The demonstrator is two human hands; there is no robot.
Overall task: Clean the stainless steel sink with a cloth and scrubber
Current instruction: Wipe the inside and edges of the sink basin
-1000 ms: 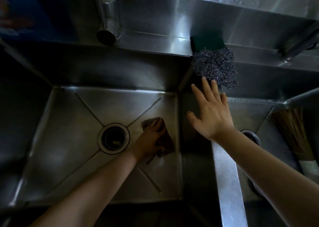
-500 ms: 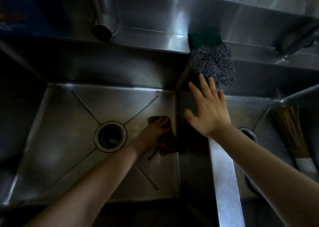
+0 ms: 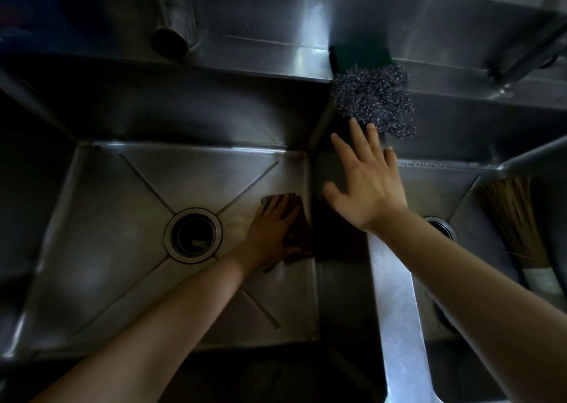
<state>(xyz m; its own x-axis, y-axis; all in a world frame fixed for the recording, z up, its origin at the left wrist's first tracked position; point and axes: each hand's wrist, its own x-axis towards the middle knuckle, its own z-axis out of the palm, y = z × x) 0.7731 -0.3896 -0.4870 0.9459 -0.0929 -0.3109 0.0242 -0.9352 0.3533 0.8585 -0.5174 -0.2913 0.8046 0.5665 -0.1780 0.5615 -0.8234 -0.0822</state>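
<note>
— Brown cloth (image 3: 296, 227): where?
— Beside the drain (image 3: 193, 235), in the sink (image 3: 101, 206); my left hand (image 3: 270, 231) presses it flat, fingers straight.
— Right hand (image 3: 366, 181)?
— Spread wide above the divider, fingertips near the steel scrubber (image 3: 372, 99).

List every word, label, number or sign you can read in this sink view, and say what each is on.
None can be read.
Sink, faucet, steel scrubber, green sponge, cloth and broom: no print shows.
Blue thing at top left: too dark and blurred to tell.
</note>
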